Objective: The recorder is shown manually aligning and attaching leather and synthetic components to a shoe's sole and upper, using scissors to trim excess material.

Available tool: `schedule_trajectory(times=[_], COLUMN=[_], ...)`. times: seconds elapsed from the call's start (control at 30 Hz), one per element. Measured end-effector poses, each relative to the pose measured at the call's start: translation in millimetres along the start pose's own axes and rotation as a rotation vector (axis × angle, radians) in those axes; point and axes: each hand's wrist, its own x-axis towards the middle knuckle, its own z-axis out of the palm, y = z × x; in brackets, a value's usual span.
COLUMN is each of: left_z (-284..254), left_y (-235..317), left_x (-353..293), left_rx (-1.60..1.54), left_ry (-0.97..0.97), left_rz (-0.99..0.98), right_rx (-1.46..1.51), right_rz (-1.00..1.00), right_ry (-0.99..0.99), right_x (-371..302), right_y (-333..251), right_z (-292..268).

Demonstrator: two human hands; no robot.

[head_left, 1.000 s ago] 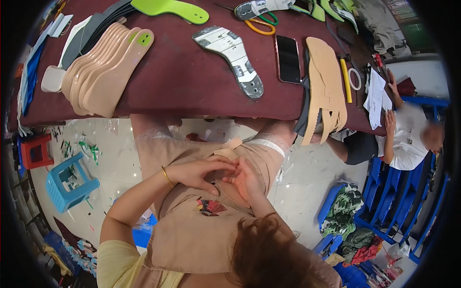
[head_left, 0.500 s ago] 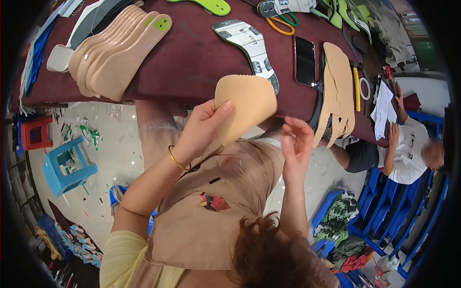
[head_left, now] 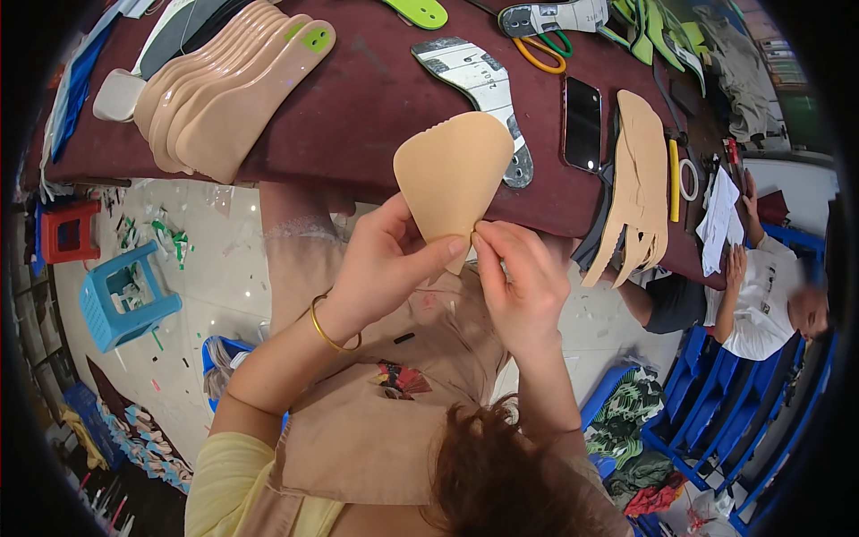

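Note:
A tan, fan-shaped leather piece [head_left: 455, 174] stands upright just off the near edge of the table, wide end up. My left hand [head_left: 389, 246] is closed on its narrow lower part, thumb across the front. With thumb and fingertips, my right hand [head_left: 528, 285] pinches its lower right edge. Behind it on the table lies a sole-shaped piece [head_left: 483, 80] covered in white and grey tape. Strappy tan cut-out pieces [head_left: 642, 157] overhang the near edge at the right.
Glossy beige insoles [head_left: 237, 107] are stacked on the maroon-covered table [head_left: 358, 107] at the left. A phone [head_left: 582, 123], orange-handled scissors [head_left: 540, 58] and a yellow rod [head_left: 674, 179] lie to the right. A blue stool [head_left: 125, 300] stands at left; a co-worker [head_left: 761, 300] sits at right.
My right hand has come in from the right and now pinches the leather piece's lower edge. The piece has turned more upright, with my left hand's grip on it shifted.

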Motion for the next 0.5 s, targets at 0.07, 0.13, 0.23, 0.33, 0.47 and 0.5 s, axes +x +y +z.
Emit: schedule_trajectory(times=[0.07, 0.13, 0.23, 0.33, 0.47, 0.5], left_z=[2, 4, 5, 0, -9, -11], left_y=[4, 2, -8, -7, 6, 12], left_x=[2, 3, 5, 9, 6, 7], left_rx=[0.000, 0.029, 0.094, 0.144, 0.123, 0.075], left_ry=[0.016, 0.038, 0.048, 0.005, 0.043, 0.067], left_rz=[0.009, 0.030, 0.061, 0.082, 0.066, 0.037], right_rx=[-0.054, -0.110, -0.170, -0.060, -0.041, 0.255], right_rz=[-0.068, -0.123, -0.081, -0.081, 0.330, 0.522], right_ry=[-0.068, -0.157, -0.259, -0.200, 0.152, 0.303], right_x=[3, 11, 15, 13, 14, 7], right_y=[2, 1, 1, 12, 52, 71], right_z=[-3, -8, -6, 2, -4, -10])
